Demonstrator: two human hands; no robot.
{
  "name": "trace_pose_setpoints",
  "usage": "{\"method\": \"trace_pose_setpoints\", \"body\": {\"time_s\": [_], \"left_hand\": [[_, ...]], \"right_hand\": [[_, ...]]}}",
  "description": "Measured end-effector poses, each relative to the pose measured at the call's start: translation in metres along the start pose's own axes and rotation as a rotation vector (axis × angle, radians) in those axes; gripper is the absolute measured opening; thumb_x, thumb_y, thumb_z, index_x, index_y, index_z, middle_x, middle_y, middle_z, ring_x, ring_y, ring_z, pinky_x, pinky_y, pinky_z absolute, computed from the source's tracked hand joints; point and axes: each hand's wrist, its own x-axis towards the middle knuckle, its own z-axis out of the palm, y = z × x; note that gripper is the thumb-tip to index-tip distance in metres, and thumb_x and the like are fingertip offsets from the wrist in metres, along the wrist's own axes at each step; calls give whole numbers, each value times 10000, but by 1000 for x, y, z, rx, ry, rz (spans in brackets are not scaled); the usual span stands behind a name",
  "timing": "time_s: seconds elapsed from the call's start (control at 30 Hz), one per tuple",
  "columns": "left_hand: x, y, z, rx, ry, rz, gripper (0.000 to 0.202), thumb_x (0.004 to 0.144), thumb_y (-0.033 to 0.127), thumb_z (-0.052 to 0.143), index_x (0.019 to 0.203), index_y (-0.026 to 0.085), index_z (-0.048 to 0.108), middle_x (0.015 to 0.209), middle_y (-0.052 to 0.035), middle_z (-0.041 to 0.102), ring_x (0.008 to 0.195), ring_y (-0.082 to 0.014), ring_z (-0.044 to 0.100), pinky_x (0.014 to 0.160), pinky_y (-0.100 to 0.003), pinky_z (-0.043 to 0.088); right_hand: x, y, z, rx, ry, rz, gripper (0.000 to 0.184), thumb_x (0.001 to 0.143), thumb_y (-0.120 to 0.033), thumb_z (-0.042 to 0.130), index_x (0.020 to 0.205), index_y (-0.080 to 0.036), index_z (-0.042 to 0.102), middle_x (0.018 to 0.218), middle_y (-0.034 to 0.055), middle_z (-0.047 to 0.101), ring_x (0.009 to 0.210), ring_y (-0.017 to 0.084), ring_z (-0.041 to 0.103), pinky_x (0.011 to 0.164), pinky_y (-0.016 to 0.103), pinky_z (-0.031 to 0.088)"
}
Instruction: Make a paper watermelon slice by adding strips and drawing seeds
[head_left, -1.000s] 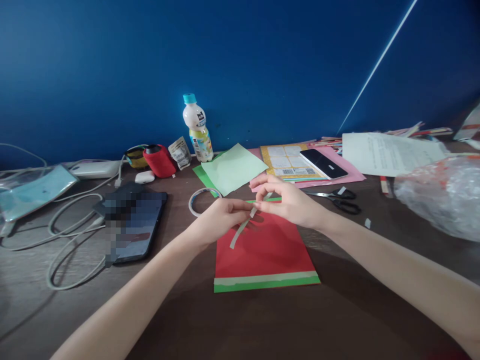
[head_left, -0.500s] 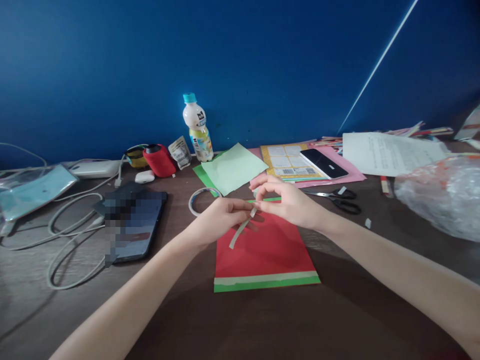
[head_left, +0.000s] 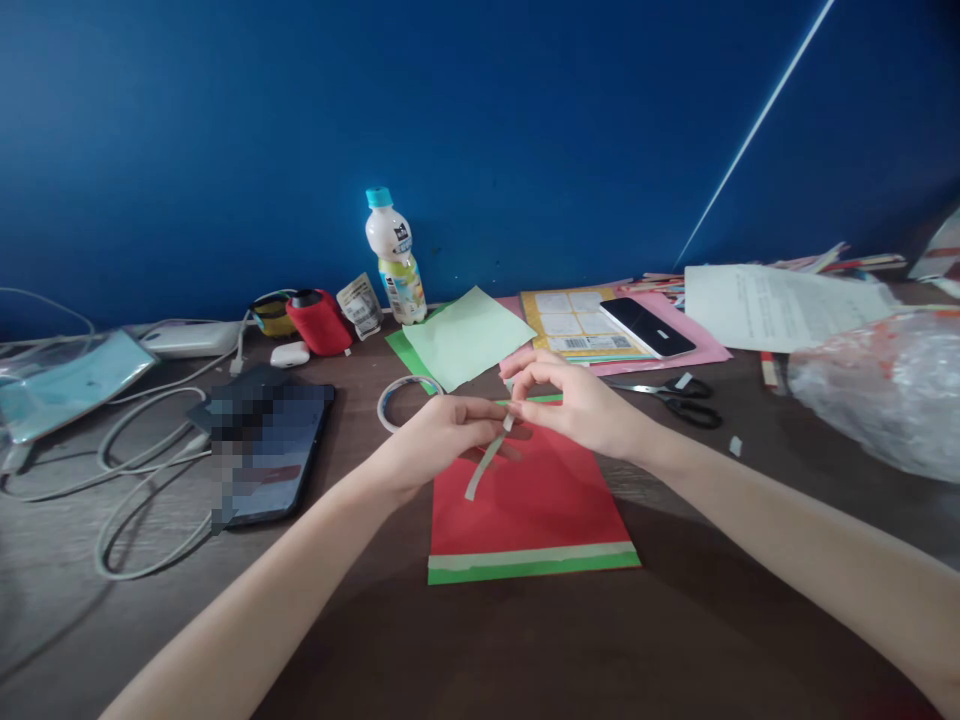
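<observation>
Where the left hand (head_left: 439, 435) and the right hand (head_left: 585, 408) meet over the red sheet (head_left: 532, 505) on the bench (head_left: 450, 650), each grip is pinched narrowly on a pale strip (head_left: 485, 470), its lower end dangling free, its upper part hidden. Wrapping obscures the capped bottle's (head_left: 389, 236) contents; crumpled clear plastic (head_left: 885, 390) is cut off at right.

Dim light here: the smooth blue wall (head_left: 247, 140) glows at left, sinking almost to black at far right. Grey sheen washes the left of the dark wooden tabletop (head_left: 540, 640); shadow pools nearer. Soft shade crosses the rectangular red paper sheet (head_left: 525, 505). Glints fleck the crumpled clear plastic (head_left: 885, 395), text blurs on the white printed sheet (head_left: 772, 310), and pixel blocks partly mask the dark flat device (head_left: 296, 465).
</observation>
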Motion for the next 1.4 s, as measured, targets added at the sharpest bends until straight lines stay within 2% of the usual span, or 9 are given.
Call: {"method": "trace_pose_setpoints", "body": {"time_s": [0.37,0.5,0.6,0.7,0.8,1.07,1.27,1.4], "left_hand": [[-1,0,0,-40,-1,4,266,769,170,503,1003,143,625,940,-68,675,795,-148,633,746,-252,482],[0,-3,1,-115,6,27,261,807,258,473,984,150,631,947,-73,670,779,-152,637,752,-273,481],[2,-5,2,-105,33,46,260,783,318,530,927,132,642,892,-74,678,764,-155,640,743,-262,483],[2,-7,3,-69,84,63,213,748,280,582,874,119,645,798,-59,686,753,-151,641,738,-244,483],[2,-7,4,-53,105,69,162,734,226,592,847,122,642,793,-48,687,738,-146,644,738,-243,488],[1,-3,3,-26,67,64,167,733,192,575,871,129,644,826,-56,694,729,-143,647,723,-243,502],[1,-5,4,-26,70,62,194,743,197,568,908,125,641,787,-57,696,739,-155,649,699,-243,510],[0,-5,4,-55,77,51,227,737,211,579,942,125,629,849,-68,693,741,-157,647,717,-264,508]], "right_hand": [[-2,-4,1,-98,69,-59,78,762,-201,536,690,-182,515,1047,47,494,1058,171,443,922,367,341],[-3,-5,3,-146,103,-94,76,770,-181,530,697,-188,511,1033,48,500,1065,180,435,913,369,345],[-4,-7,4,-193,134,-129,82,769,-166,531,693,-187,506,1012,51,510,1053,184,437,911,370,341],[-5,-8,5,-225,145,-146,82,761,-146,533,694,-185,506,1006,52,514,1040,184,439,912,370,338],[-6,-9,5,-234,145,-143,75,758,-151,540,695,-183,512,1016,51,512,1043,184,435,915,366,336],[-4,-16,-6,-146,31,-73,84,787,-196,507,711,-191,545,1055,50,490,1053,178,444,898,366,380],[-4,-13,-4,-235,121,-119,97,778,-176,512,693,-191,557,1008,48,514,1026,191,457,885,385,388],[-5,-10,-1,-266,161,-165,102,776,-154,510,692,-189,557,993,56,515,1018,195,457,869,382,402]]}}
